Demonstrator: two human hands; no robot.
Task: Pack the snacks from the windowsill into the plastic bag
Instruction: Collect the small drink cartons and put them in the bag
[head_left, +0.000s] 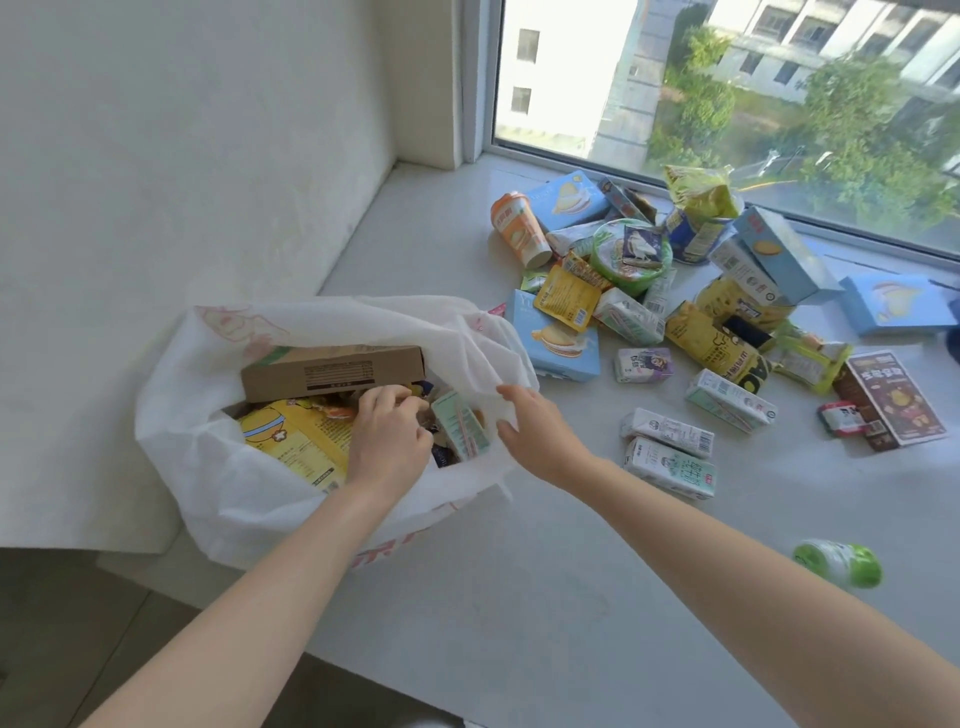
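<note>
A white plastic bag (218, 467) stands open at the left end of the windowsill (519, 597). Inside it lie a brown cardboard box (332, 371), a yellow packet (296, 441) and a pale green drink carton (462, 426). My left hand (387, 436) is down inside the bag, fingers curled among the packets; what it grips is hidden. My right hand (535, 434) pinches the bag's right rim. Loose snacks lie to the right: a blue biscuit box (558, 343), an orange cup (519, 228), a green bowl (631, 254) and white milk cartons (670, 452).
A brown chocolate box (896, 397) and another blue box (891, 304) lie at the far right. A green and white bottle (839, 564) lies near the sill's front edge. The window (727, 93) runs along the back, a white wall on the left.
</note>
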